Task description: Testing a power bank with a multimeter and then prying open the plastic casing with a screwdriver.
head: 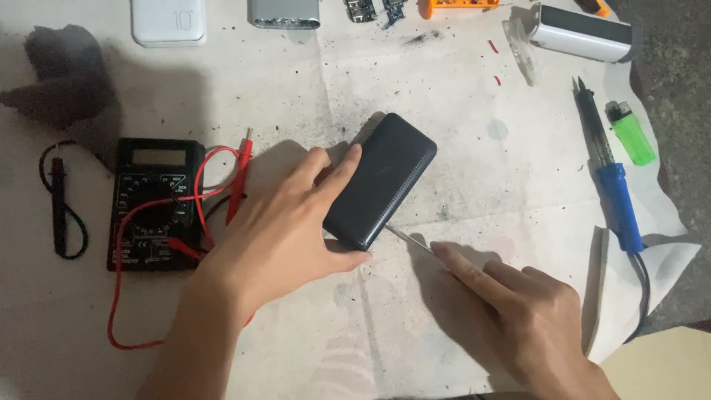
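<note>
A black rectangular power bank (pixel 381 180) lies tilted on stained white paper in the middle. My left hand (pixel 285 222) grips its near-left corner, thumb under the near end and fingers along its left side. My right hand (pixel 518 304) holds a thin metal tool (pixel 409 241), index finger stretched along the shaft. The tool's tip touches the power bank's near edge.
A black multimeter (pixel 152 204) with red leads (pixel 238 178) sits left, a black probe (pixel 59 207) further left. A blue-handled soldering iron (pixel 611 181) and a green lighter (pixel 631 133) lie right. White power banks (pixel 169 21) and a white box (pixel 581 33) line the far edge.
</note>
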